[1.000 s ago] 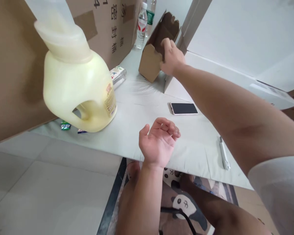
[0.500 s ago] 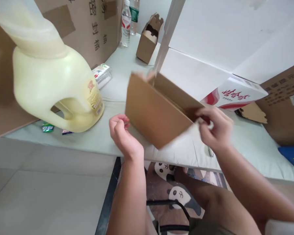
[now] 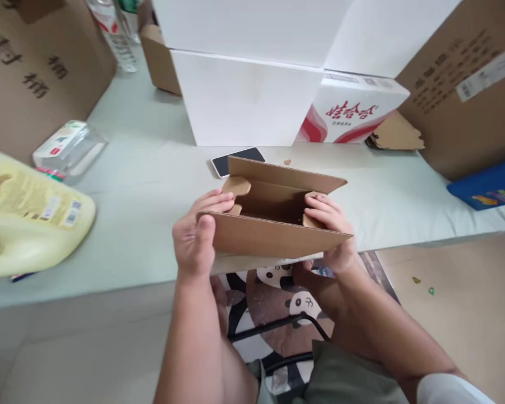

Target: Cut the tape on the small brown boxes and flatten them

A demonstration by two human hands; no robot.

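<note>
At the table [image 3: 134, 230], half-curled fingers [image 3: 327, 212] clasp the open carton [image 3: 273, 235].

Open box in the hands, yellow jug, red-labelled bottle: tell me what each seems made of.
Open box: matt brown cardboard, probably corrugated, as its cut edge looks fluted.
Yellow jug: likely plastic with a soft sheen, going by its smooth, rounded body.
Red-labelled bottle: clear, shiny, probably thin plastic, judging by its ridged, see-through wall.

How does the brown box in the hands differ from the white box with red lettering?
The brown box is open at the top; the white box looks closed. The brown box shows plain sides; the white box has red printing. Both have flat sides.
</note>
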